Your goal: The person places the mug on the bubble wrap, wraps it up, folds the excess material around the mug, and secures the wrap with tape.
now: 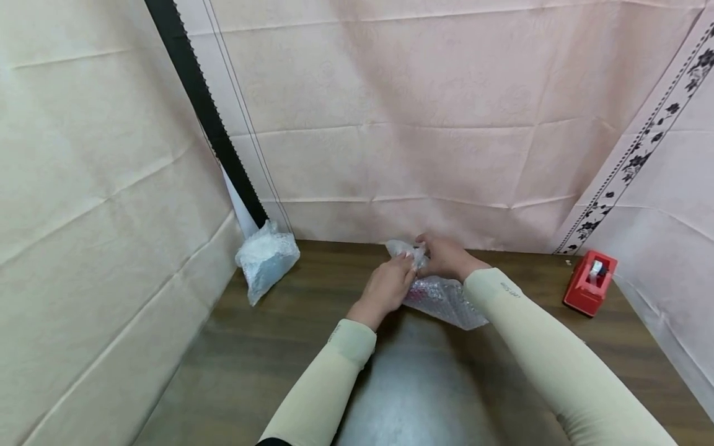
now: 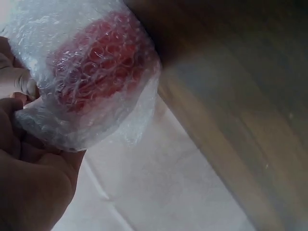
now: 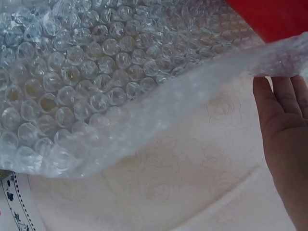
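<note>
While the left hand pinches the bubble wrap around a red object, the right hand grips it also, over the wood-grain tabletop, near the back cloth.

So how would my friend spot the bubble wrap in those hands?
Find the wood-grain tabletop and go to its far edge, by the pink cloth. The bubble wrap is there, held by the left hand and right hand. Unlike the pale bundle to its left, it shows red inside.
</note>
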`<act>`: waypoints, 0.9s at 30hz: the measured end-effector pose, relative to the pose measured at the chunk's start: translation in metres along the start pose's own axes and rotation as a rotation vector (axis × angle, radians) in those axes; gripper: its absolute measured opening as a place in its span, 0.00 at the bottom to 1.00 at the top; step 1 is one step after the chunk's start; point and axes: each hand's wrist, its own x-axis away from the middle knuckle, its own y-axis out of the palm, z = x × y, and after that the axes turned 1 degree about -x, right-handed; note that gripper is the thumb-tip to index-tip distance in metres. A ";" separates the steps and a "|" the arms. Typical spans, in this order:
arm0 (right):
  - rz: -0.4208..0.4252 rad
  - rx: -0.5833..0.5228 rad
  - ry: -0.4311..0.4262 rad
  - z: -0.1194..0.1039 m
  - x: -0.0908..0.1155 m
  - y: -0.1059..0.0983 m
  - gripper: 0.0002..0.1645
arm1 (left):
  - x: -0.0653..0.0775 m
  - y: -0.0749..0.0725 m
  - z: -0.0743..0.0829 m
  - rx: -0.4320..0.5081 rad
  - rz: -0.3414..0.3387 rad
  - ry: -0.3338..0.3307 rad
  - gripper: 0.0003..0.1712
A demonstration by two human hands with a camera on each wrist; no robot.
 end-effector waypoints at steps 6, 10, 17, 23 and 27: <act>0.010 -0.038 -0.067 0.006 0.010 0.005 0.46 | 0.002 0.006 0.001 -0.048 -0.021 0.042 0.31; -0.015 0.061 -0.158 0.004 0.025 -0.002 0.27 | 0.004 0.011 -0.001 -0.057 -0.011 0.047 0.31; 0.027 0.119 -0.081 -0.012 0.033 -0.019 0.20 | -0.006 -0.007 0.004 -0.150 -0.055 0.051 0.33; 0.115 0.137 -0.026 -0.022 0.033 -0.003 0.19 | -0.011 -0.016 0.003 -0.190 -0.112 0.060 0.27; 0.102 0.152 0.004 -0.024 0.034 0.002 0.22 | -0.013 -0.015 -0.007 -0.113 -0.086 0.074 0.25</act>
